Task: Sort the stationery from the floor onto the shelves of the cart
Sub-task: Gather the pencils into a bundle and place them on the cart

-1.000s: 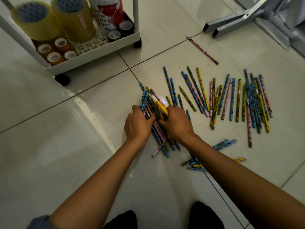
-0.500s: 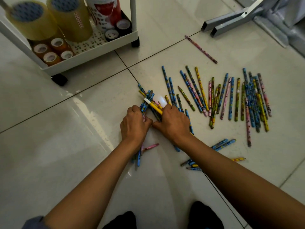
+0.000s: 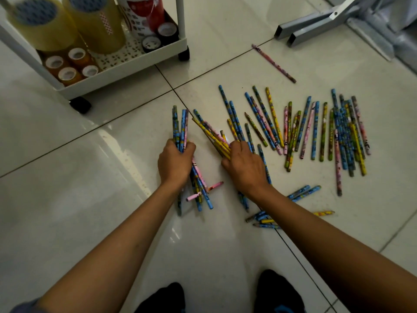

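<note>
In the upper left of the frame stands the white cart [image 3: 126,66], its lowest shelf holding two big rolls of clear tape [image 3: 65,21], several small brown tape rolls [image 3: 67,64], a red and white canister [image 3: 144,12] and two small dark rolls [image 3: 160,37]. Below it, left of centre, the left hand [image 3: 174,162] is curled around a bundle of pencils [image 3: 180,127], mostly blue, whose ends stick out above and below the fist. Just right of it, the right hand [image 3: 244,166] lies on the tiled floor [image 3: 67,177] with its fingers bent over a bunch of yellow pencils [image 3: 212,136] that slant up and left. Further right, loose patterned pencils [image 3: 316,129] lie spread in a rough row across the centre right. One pink pencil [image 3: 274,63] lies apart above them. A few more pencils [image 3: 302,193] lie beside the right forearm. Grey metal legs [image 3: 316,23] fill the upper right.
</note>
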Demonstrator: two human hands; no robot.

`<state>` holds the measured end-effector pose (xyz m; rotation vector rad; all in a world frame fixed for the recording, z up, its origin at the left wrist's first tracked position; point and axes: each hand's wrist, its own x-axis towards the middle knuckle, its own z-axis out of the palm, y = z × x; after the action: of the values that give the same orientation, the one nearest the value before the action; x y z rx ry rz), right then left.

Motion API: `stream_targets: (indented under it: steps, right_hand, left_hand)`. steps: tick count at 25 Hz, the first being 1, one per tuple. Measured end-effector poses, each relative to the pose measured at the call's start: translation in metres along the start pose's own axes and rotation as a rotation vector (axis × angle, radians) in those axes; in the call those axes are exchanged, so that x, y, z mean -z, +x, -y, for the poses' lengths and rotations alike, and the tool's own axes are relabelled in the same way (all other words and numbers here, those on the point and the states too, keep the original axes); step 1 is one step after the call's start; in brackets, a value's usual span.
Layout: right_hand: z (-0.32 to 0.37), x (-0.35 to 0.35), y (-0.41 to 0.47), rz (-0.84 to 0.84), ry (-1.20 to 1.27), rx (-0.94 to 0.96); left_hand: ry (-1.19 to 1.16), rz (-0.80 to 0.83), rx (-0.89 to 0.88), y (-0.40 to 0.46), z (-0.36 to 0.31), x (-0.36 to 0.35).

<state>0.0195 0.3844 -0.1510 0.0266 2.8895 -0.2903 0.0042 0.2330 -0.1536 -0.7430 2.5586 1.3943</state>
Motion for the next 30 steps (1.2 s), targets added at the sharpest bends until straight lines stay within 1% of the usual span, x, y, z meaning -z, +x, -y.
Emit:
stream_targets:
  steps: [3,5,10,14,15,17,19,21,22,24,27,28,30]
  right_hand:
    - [0.003,-0.004,-0.004,-0.059,-0.055,0.044]
    - [0.007,-0.007,-0.005,-0.044,-0.056,0.036]
    - [0.016,-0.007,0.004,-0.008,0.002,-0.076]
    - [0.012,0.000,0.003,0.043,-0.073,0.010]
    - [0.009,0.005,0.005,0.064,-0.046,0.018]
    - [0.003,0.021,0.009,0.109,0.142,-0.043]
    - [-0.006,0.031,0.011,0.121,0.350,-0.111]
    - [-0.018,0.031,0.007,0.094,0.483,-0.152]
    - [-0.024,0.028,0.004,0.084,0.557,-0.175]
    - [-0.032,0.025,-0.006,0.076,0.741,-0.216]
    - [-0.038,0.031,-0.020,0.049,1.087,-0.279]
    - [-0.040,0.034,-0.023,0.025,1.139,-0.301]
    - [-0.050,0.039,-0.028,-0.047,1.091,-0.346]
  left_hand:
    - [-0.288,0.016,0.064,0.000,0.000,-0.004]
    - [-0.412,0.018,0.089,0.001,0.001,-0.004]
    - [-0.391,-0.033,0.077,0.005,0.005,0.005]
    - [-0.281,0.008,-0.003,0.000,0.008,0.012]
    - [-0.253,0.037,-0.027,-0.002,0.008,0.015]
    - [-0.165,0.131,-0.082,-0.010,0.008,0.018]
    - [-0.026,0.260,-0.147,-0.025,0.010,0.016]
    - [0.200,0.394,-0.249,-0.040,0.015,0.010]
    - [0.328,0.435,-0.322,-0.044,0.018,0.005]
    - [0.486,0.432,-0.442,-0.047,0.019,-0.001]
    - [0.492,0.356,-0.492,-0.039,0.018,-0.002]
    - [0.488,0.343,-0.500,-0.039,0.017,-0.002]
    - [0.389,0.339,-0.450,-0.040,0.014,0.000]
